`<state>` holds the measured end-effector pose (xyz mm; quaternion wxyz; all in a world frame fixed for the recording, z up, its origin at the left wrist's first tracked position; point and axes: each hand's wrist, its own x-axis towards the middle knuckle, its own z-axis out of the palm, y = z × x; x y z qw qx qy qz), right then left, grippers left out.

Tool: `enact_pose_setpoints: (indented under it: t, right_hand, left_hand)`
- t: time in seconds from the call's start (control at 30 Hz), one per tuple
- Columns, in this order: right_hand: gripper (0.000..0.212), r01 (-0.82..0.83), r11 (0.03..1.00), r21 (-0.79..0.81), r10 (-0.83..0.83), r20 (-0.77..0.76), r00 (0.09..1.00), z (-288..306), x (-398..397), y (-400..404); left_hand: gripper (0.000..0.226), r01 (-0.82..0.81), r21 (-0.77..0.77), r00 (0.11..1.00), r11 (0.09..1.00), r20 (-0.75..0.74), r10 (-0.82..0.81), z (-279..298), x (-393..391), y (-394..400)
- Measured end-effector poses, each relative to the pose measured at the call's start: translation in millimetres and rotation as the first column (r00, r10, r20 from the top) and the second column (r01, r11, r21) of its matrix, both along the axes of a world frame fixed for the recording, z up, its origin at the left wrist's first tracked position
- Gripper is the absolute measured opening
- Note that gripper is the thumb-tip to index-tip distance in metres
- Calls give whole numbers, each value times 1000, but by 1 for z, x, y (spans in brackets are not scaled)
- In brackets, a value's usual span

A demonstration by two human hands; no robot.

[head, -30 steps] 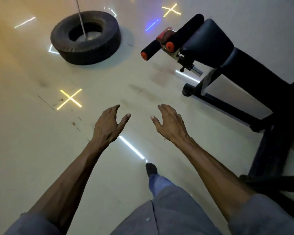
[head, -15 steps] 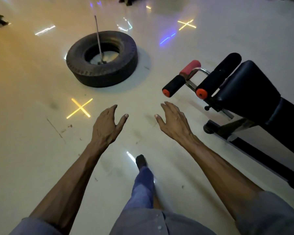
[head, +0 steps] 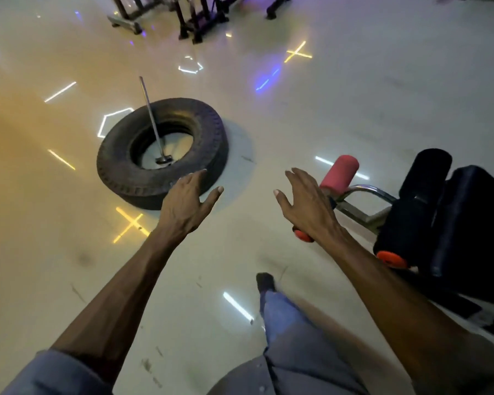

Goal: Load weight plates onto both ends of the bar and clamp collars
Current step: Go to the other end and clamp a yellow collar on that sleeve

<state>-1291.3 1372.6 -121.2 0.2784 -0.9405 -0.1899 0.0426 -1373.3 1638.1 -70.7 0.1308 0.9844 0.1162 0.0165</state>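
on glossy pale floor (head: 354, 115), tyre (head: 160, 155), bench (head: 454, 223) right; both hands' fingers (head: 196, 178) spread, holding nothing

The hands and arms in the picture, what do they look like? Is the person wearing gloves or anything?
No gloves, rings or watch show. The left hand and right hand are bare, and both forearms are bare too. Grey-blue sleeves are pushed up near the elbows.

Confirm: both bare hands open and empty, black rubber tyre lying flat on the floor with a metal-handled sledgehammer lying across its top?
Not quite. In the head view the metal-handled sledgehammer stands inside the black rubber tyre, head down in its hole. Left hand and right hand are open and empty.
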Motion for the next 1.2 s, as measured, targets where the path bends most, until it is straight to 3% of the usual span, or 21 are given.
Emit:
enact_pose_setpoints:
  t: [0.33, 0.6, 0.83, 1.2]
  right_hand:
    - [62, 205, 979, -2, -205, -22, 978, -25, 262, 54]
    - [63, 421, 906, -35, -421, -5, 907, -13, 447, 36]
    - [61, 639, 767, -58, -641, -16, 768, -30, 579, -25]
    - [61, 896, 435, -85, -899, 9, 438, -2, 745, -150]
  left_hand:
    - [83, 180, 39, 983, 983, -24, -180, -7, 311, 61]
    - [78, 397, -3, 917, 918, -48, -396, -7, 552, 34]
    - [73, 572, 0, 820, 820, 2, -572, -35, 750, -36]
    - [73, 867, -18, 499, 498, 30, -866, -21, 1014, -217]
